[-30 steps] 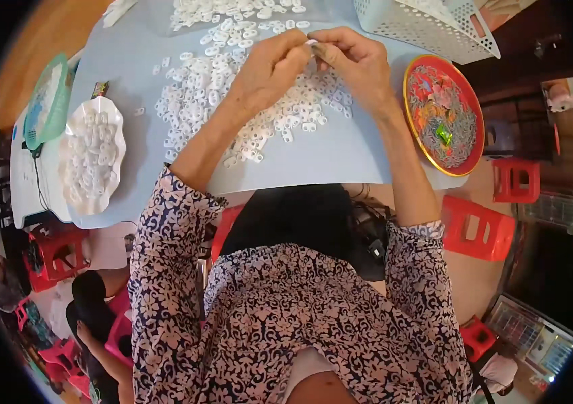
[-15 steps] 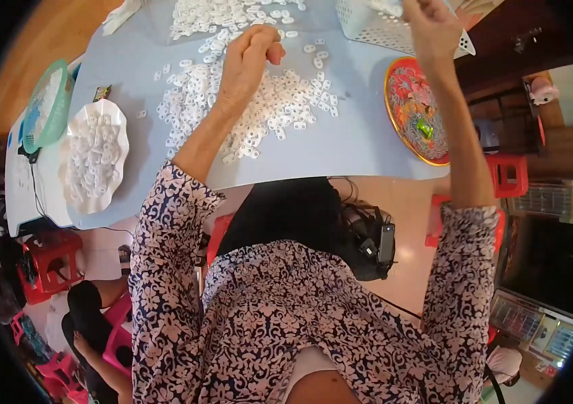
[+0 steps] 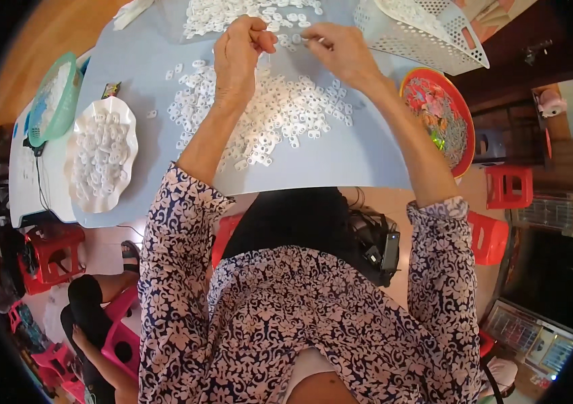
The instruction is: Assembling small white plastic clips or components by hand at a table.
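Note:
Both hands are over a loose pile of small white plastic pieces point(image 3: 279, 111), rounded with dark holes. My left hand point(image 3: 238, 60) is raised above the pile's far left part, its fingers curled and thumb pressed in. Whatever it grips is hidden or too small to name. My right hand point(image 3: 348, 55) reaches in from the right, its thumb and forefinger closed near a few white pieces beyond the pile. I cannot make out what lies between those fingertips. Farther back lies a second heap of white pieces point(image 3: 222, 17), in what looks like a clear bag.
On the left stand a wavy-rimmed white dish point(image 3: 129, 128) of white pieces and a green basket point(image 3: 71, 84). A white perforated basket point(image 3: 428, 50) and a red tray point(image 3: 465, 124) of small grey and coloured bits lie right. Red stools point(image 3: 508, 188) stand beyond the table point(image 3: 367, 161).
My right hand has come from the white basket leftward and inward, near my left hand. The left hand stays over the pile. The whole view has shifted slightly.

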### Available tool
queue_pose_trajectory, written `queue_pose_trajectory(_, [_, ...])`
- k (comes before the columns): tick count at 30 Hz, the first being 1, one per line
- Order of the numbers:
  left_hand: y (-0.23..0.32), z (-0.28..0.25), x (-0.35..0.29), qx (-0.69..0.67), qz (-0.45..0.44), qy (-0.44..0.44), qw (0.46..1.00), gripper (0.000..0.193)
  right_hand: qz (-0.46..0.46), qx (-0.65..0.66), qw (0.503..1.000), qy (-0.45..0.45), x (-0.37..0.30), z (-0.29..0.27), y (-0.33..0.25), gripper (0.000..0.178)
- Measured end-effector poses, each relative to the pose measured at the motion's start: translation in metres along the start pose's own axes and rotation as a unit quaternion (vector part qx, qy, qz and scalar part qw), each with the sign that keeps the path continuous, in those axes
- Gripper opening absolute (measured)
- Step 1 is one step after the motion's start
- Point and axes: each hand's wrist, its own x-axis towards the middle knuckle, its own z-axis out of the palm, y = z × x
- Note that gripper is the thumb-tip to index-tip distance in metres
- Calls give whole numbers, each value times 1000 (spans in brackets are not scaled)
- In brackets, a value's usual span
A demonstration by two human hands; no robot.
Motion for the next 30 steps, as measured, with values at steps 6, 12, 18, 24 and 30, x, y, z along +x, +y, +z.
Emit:
queue_pose_trajectory(6, [5, 1, 3, 2, 16, -1, 1000, 32, -98, -71, 991, -64, 15, 25, 3, 19])
queue_pose_trajectory(12, [11, 2, 0, -16, 17, -22, 999, 35, -54, -39, 993, -93, 10, 13, 4, 13])
queue_pose_trajectory(18, [12, 4, 0, 2, -14, -20, 1000, 36, -50, -57, 987, -139, 9, 18, -8, 16])
queue_pose_trajectory(24, [8, 1, -4, 21, 20, -31, 999, 34, -50, -172, 967, -182, 12, 21, -28, 18])
queue_pose_trajectory(30, [10, 9, -10, 190, 7, -49, 981, 24, -37, -66, 992, -104, 6, 16, -16, 16])
